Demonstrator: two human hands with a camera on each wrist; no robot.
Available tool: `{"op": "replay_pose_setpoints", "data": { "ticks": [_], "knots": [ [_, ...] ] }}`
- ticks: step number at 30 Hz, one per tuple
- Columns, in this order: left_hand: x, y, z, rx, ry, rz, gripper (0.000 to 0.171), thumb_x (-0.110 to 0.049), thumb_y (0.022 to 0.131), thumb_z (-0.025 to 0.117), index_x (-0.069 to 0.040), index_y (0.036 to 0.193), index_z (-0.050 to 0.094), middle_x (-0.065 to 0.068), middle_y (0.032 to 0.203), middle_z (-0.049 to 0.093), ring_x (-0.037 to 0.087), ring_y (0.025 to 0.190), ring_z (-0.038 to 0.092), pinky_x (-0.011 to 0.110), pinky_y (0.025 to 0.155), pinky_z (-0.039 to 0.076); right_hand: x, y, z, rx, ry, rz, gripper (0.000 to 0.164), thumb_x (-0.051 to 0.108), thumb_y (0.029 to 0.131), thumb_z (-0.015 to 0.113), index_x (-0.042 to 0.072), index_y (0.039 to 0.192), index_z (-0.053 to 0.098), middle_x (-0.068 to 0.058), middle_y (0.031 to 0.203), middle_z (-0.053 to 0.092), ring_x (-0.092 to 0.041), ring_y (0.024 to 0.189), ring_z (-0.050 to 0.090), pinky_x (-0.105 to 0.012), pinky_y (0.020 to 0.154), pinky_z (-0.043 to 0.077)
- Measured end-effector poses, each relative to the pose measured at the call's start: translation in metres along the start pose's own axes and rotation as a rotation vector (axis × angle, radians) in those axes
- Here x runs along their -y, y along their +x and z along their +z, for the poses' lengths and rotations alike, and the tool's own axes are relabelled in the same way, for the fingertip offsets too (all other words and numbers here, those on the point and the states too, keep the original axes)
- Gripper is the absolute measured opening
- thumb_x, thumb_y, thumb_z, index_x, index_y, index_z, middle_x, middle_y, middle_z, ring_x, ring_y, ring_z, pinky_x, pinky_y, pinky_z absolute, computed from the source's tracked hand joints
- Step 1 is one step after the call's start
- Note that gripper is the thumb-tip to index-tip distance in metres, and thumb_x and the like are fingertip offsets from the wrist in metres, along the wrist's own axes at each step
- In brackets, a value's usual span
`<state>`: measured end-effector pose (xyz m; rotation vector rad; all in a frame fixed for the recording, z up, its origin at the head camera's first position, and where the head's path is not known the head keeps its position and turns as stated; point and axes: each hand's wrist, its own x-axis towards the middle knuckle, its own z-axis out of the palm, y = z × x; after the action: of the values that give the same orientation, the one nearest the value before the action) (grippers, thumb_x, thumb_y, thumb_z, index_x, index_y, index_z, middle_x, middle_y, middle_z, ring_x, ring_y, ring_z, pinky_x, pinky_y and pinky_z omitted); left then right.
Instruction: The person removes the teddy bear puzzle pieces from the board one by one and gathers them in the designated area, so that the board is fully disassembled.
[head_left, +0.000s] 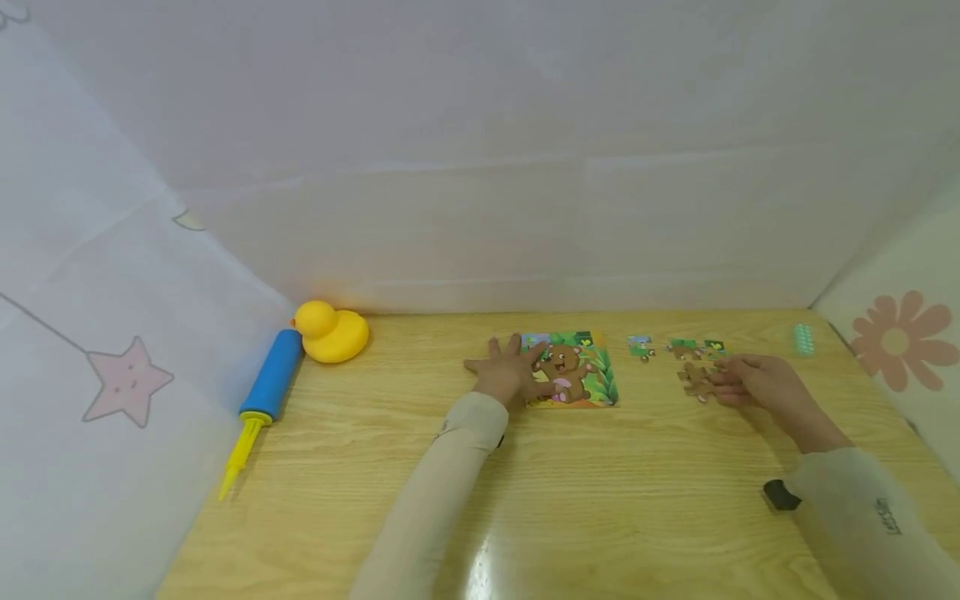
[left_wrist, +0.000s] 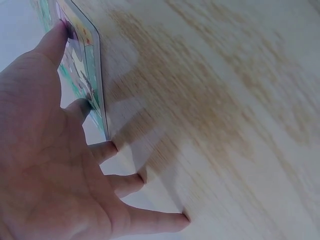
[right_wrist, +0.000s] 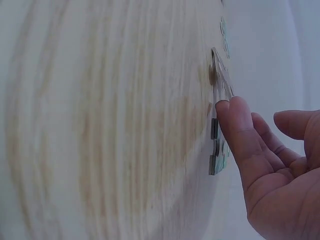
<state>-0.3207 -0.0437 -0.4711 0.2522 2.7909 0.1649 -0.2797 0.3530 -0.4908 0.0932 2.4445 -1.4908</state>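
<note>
In the head view, my left hand is spread at the left edge of a bear puzzle board. Its thumb presses on the picture in the left wrist view, while the outer fingers reach down to the wood beside the board. My right hand is at the brown joined puzzle pieces, its fingertips touching them. Its fingers are extended and the thumb stands apart in the right wrist view. Some of the pieces' edges are hidden behind the fingers.
Behind the right hand lie more puzzle pieces, and a small separate piece lies nearer the board. A pale green item is at the back right. At the left are a yellow rubber duck and a blue hand pump.
</note>
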Motion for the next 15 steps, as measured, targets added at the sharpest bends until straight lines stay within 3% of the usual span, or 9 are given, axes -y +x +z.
{"op": "replay_pose_setpoints", "data": {
  "ticks": [15],
  "knots": [
    [0.0008, 0.0034, 0.0017, 0.0, 0.008, -0.002, 0.087, -0.08, 0.085, 0.055, -0.049, 0.159, 0.022, 0.002, 0.172, 0.014, 0.045, 0.157, 0.01, 0.084, 0.106, 0.026, 0.0019, -0.0057, -0.0017, 0.009, 0.005, -0.001, 0.066, 0.036, 0.112, 0.031, -0.015, 0.152, 0.027, -0.038, 0.145, 0.047, -0.007, 0.099, 0.073, -0.031, 0.088, 0.061]
  ]
}}
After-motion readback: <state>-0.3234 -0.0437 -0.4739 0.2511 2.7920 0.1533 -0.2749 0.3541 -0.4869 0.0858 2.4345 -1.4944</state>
